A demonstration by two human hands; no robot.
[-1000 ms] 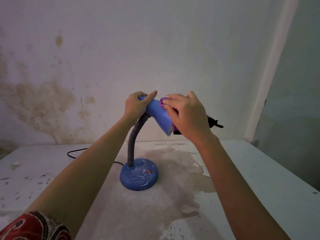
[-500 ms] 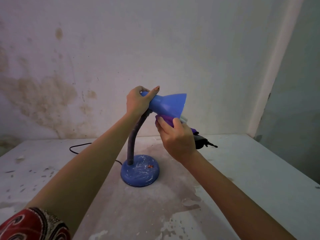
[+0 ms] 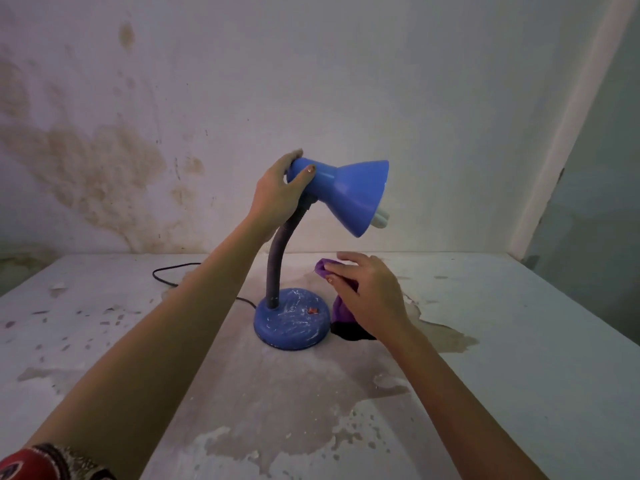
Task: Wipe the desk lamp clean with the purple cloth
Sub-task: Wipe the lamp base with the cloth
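A blue desk lamp stands in the middle of the table, with a cone shade (image 3: pixel 353 192), a grey bendable neck (image 3: pixel 278 268) and a round scuffed base (image 3: pixel 291 320). A white bulb (image 3: pixel 380 218) pokes out of the shade's mouth. My left hand (image 3: pixel 277 195) grips the narrow rear end of the shade. My right hand (image 3: pixel 370 292) is low beside the base, on its right, holding the purple cloth (image 3: pixel 341 308), which hangs down to the tabletop. The shade points right and slightly down.
The white table (image 3: pixel 519 341) has peeling paint and a large worn patch around the lamp. A black power cord (image 3: pixel 169 275) runs left behind the base. A dark object (image 3: pixel 349 332) lies under the cloth. A stained wall stands close behind; a wall corner is at right.
My right hand has dropped with the cloth from the underside of the shade down to the table beside the base. The left hand stays on the shade's rear end.
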